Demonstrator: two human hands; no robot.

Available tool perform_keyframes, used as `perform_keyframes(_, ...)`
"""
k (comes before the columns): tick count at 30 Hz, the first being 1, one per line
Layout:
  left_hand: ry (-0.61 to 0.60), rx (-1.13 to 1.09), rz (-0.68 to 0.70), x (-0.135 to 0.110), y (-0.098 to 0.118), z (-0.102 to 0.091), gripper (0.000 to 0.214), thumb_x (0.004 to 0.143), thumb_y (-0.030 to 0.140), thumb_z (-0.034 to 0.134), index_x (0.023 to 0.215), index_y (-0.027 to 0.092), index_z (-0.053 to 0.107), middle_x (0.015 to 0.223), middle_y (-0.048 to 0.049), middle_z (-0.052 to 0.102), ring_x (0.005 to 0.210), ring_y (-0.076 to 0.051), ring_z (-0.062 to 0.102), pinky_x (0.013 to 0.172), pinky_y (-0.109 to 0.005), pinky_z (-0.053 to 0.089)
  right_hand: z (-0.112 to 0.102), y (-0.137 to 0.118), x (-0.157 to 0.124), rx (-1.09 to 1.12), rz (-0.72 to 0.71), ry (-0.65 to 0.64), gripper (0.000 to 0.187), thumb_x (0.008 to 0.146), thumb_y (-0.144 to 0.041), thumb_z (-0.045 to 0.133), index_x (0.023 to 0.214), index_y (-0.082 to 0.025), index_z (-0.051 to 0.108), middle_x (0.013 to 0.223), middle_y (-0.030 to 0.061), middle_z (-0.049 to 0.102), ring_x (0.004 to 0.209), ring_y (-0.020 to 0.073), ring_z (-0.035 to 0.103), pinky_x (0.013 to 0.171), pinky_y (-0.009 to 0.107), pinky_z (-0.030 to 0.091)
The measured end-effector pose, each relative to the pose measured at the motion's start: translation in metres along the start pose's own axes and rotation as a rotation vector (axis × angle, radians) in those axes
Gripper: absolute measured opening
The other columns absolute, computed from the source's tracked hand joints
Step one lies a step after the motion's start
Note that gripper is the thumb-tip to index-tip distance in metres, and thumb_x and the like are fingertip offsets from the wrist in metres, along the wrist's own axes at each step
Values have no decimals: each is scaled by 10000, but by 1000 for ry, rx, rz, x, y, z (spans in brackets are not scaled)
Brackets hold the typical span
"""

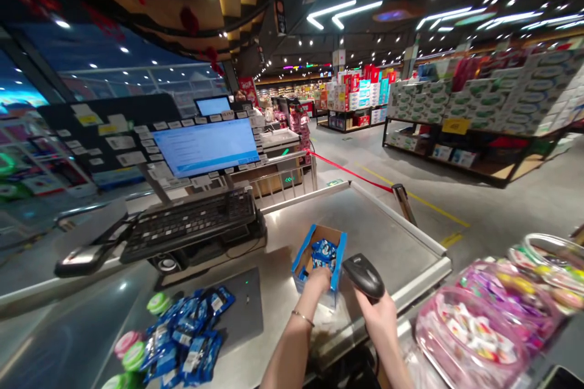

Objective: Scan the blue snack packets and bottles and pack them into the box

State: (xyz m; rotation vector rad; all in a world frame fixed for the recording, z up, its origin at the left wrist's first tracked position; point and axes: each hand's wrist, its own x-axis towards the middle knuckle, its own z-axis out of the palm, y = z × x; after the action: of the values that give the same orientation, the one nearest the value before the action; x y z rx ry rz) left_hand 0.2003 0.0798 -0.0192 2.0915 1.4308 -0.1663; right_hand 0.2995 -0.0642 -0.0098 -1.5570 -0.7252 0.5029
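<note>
L forearm (289, 343) & R forearm (393, 355) bare, reaching fwd over near edge of counter (387, 219); elbows out of view. L hand (322, 279) just inside that edge, pointing fwd & down, back of hand up; fingertips hidden, so can't tell if pinching. L forearm slants up to the R. R hand (382, 313) over near edge, closer to R corner, curled in a grip, thumb on L side, other fingers mostly hidden. Hands near each other, not touching.

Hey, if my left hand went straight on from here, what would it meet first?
Probably the blue packets inside the open box: your left hand reaches in right beside them, though exact depth is unclear.
</note>
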Motion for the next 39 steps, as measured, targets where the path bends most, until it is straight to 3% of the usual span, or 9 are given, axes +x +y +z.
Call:
perform_keyframes(7, 129, 31, -14, -26, -3, -10, 174, 736, 215, 631, 890, 160, 691, 1008, -136, 704, 1007, -263, 641, 866, -308, 480, 4, 4, -5, -13, 109, 17, 501, 572, -567, 674, 824, -136, 713, 805, 131, 751, 822, 323, 695, 663, 351, 544)
perform_keyframes(11, 396, -113, -8, -50, -1, -19, 276, 797, 264, 535, 985, 163, 710, 1053, -164, 700, 1029, -295, 638, 895, -366, 467, 6, -3, -12, -6, 111, 9, 514, 559, -583, 669, 816, -141, 711, 804, 142, 751, 834, 342, 693, 674, 373, 550)
perform_keyframes(14, 555, -347, 61, -69, -8, -24, 328, 812, 332, 534, 1043, 181, 711, 984, -125, 728, 935, -270, 666, 870, -370, 482, 6, -12, -18, -13, 99, 2, 492, 563, -580, 676, 804, -153, 710, 784, 135, 751, 812, 333, 698, 663, 362, 556)
perform_keyframes(17, 583, -701, 118, -89, -22, -20, 344, 804, 404, 564, 966, 150, 731, 848, -110, 742, 787, -243, 684, 775, -350, 520, 8, -21, -24, -43, 67, -37, 476, 539, -573, 693, 779, -162, 713, 760, 126, 750, 789, 327, 701, 642, 349, 558)
perform_keyframes(20, 588, -1139, 153, -108, -41, -9, 428, 719, 488, 676, 929, 119, 728, 894, -136, 739, 818, -254, 692, 745, -345, 549, 16, -28, -35, -57, 31, -98, 453, 560, -552, 682, 785, -161, 721, 769, 118, 752, 776, 316, 702, 613, 334, 552)
perform_keyframes(24, 618, -1576, 68, -128, -73, 3, 463, 587, 467, 813, 892, 136, 705, 940, -129, 731, 876, -252, 698, 760, -342, 577, 37, -35, -57, -15, -32, -149, 441, 604, -549, 658, 801, -161, 725, 784, 113, 754, 766, 300, 702, 592, 313, 544)
perform_keyframes(28, 742, -1894, -58, -148, -109, 5, 304, 616, 287, 835, 804, 149, 640, 895, -91, 724, 859, -220, 705, 797, -361, 591, 59, -40, -79, 5, -82, -255, 414, 657, -523, 641, 846, -165, 728, 802, 97, 757, 782, 288, 707, 625, 300, 550)
perform_keyframes(34, 879, -1988, 42, -187, -133, -6, 156, 760, 200, 725, 859, 151, 614, 913, -62, 706, 903, -184, 693, 923, -409, 554, 78, -55, -112, -21, -171, -383, 379, 703, -468, 600, 896, -168, 727, 856, 91, 758, 824, 285, 708, 686, 317, 560)
perform_keyframes(39, 873, -1996, 105, -203, -136, -9, 161, 797, 261, 689, 847, 119, 631, 864, -47, 675, 884, -154, 679, 964, -415, 528, 81, -65, -128, -80, -215, -480, 321, 695, -381, 587, 898, -172, 719, 834, 81, 757, 801, 275, 707, 707, 334, 555)
